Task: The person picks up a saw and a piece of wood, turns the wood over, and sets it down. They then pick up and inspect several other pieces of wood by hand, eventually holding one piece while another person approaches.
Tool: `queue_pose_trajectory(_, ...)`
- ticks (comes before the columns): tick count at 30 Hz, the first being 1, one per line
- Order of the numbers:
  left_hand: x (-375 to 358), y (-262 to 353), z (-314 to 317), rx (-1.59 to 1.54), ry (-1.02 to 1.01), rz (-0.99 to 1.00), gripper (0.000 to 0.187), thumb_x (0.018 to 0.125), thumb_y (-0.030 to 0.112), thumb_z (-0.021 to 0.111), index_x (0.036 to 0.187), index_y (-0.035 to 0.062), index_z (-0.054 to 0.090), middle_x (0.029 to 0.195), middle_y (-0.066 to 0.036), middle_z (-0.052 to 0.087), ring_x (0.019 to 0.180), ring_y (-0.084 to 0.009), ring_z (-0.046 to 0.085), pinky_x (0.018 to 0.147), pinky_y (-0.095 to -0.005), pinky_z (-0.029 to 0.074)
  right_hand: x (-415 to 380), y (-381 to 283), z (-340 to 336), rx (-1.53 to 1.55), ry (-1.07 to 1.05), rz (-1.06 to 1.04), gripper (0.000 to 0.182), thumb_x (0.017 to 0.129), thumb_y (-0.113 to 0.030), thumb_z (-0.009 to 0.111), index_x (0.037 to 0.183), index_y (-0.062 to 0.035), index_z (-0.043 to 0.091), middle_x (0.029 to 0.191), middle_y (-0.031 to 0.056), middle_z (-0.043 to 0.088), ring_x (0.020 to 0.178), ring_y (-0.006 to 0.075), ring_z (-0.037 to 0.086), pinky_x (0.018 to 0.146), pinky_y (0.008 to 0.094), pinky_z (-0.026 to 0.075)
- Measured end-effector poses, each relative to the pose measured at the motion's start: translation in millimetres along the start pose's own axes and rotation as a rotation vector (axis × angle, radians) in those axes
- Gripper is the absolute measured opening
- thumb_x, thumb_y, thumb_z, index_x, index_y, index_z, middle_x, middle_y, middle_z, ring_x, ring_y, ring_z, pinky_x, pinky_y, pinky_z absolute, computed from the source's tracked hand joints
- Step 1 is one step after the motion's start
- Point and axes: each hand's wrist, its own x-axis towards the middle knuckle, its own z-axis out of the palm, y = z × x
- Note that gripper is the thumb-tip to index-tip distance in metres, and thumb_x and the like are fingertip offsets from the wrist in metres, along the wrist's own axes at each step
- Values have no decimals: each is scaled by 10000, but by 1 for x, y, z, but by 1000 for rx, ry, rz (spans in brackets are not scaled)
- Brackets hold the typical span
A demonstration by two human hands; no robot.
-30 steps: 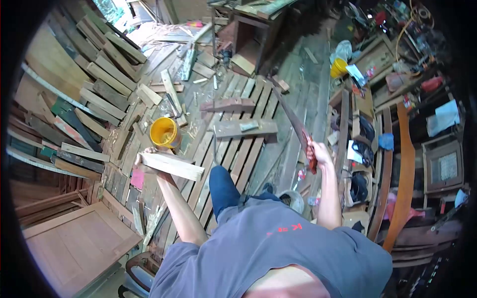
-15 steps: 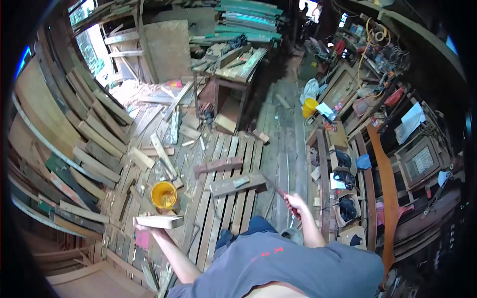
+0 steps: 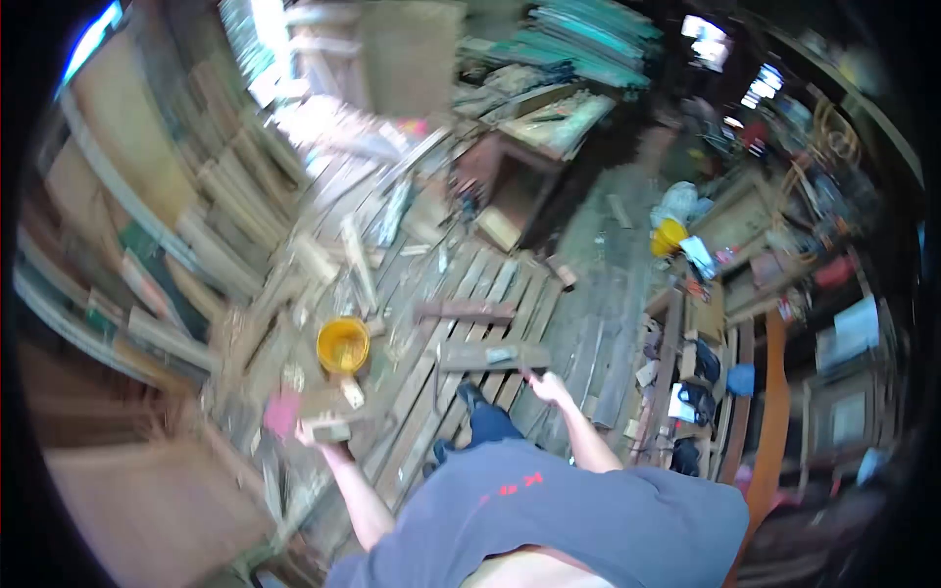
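My left hand is closed around a short wooden block, low on the left near a yellow bucket. My right hand is wrapped round a slim tool with a reddish handle; motion blur hides its exact kind. The tool reaches toward a thick wooden plank on the slatted floor frame, though contact cannot be made out. A small pale piece lies on that plank. Just beyond it sits a reddish-brown wooden beam.
Wooden boards lean along the left wall. A cluttered workbench stands ahead, with greenish planks stacked behind. Shelves with boxes line the right side. Offcuts and a pink scrap litter the floor.
The view has swung, shifting the room rightward. My left hand has turned the wooden block and lowered it slightly. My right hand has brought the tool leftward, closer to the plank.
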Motion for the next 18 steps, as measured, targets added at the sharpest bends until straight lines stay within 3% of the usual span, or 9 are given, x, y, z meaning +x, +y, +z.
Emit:
queue_pose_trajectory(1,-81,6,73,-17,212,-103,654,737,610,477,1110,73,477,936,-75,502,845,-255,499,797,-470,429,7,-13,-1,-61,-16,-27,551,862,-483,541,900,47,687,902,313,641,902,411,647,790,482,505)
queue_pose_trajectory(2,-67,5,29,-88,-9,-81,616,722,639,498,975,81,435,900,-74,476,786,-249,456,762,-441,414,16,-37,-10,-120,-32,-50,538,869,-476,536,901,39,689,900,313,637,907,421,639,797,492,503)
queue_pose_trajectory(3,-111,6,70,-53,127,-3,622,712,666,500,911,83,415,901,-83,476,791,-250,458,763,-442,408,22,-59,-18,-150,-92,-73,514,871,-450,538,890,41,688,870,308,637,882,427,640,787,491,508)
queue_pose_trajectory(4,-99,5,35,-164,-8,-19,656,716,690,494,896,62,429,824,-82,473,768,-254,464,764,-434,404,31,-73,-21,-175,-144,-88,489,872,-424,541,879,43,686,840,303,638,858,433,641,777,490,513)
queue_pose_trajectory(6,-141,4,78,-257,48,102,619,753,679,469,843,68,432,731,-63,456,727,-247,465,756,-402,402,64,-75,-6,-269,-218,-217,437,862,-367,555,866,56,666,794,298,626,818,424,646,724,486,505)
queue_pose_trajectory(8,-173,-2,117,-111,348,191,565,798,630,445,795,66,435,713,-62,457,722,-228,456,733,-384,405,97,-76,15,-371,-203,-375,385,871,-305,529,841,59,654,767,297,627,777,425,648,721,507,506)
queue_pose_trajectory(12,-170,-34,71,-55,226,82,587,776,666,429,710,83,447,685,-39,451,706,-221,448,740,-370,396,172,-40,93,-549,-176,-553,325,874,-279,524,801,21,624,740,246,643,735,374,640,772,478,463)
queue_pose_trajectory(15,-148,-78,-14,-90,258,42,595,764,665,423,733,74,483,696,-35,488,720,-221,476,761,-369,392,217,-8,175,-579,-91,-631,287,869,-275,533,805,-4,601,770,211,642,767,346,623,825,457,423)
queue_pose_trajectory(18,-134,-128,-45,-106,342,-53,594,764,662,428,733,72,484,696,-36,489,719,-220,477,759,-367,391,241,28,242,-621,-76,-609,280,872,-273,536,832,0,587,845,208,631,855,356,595,866,473,393)
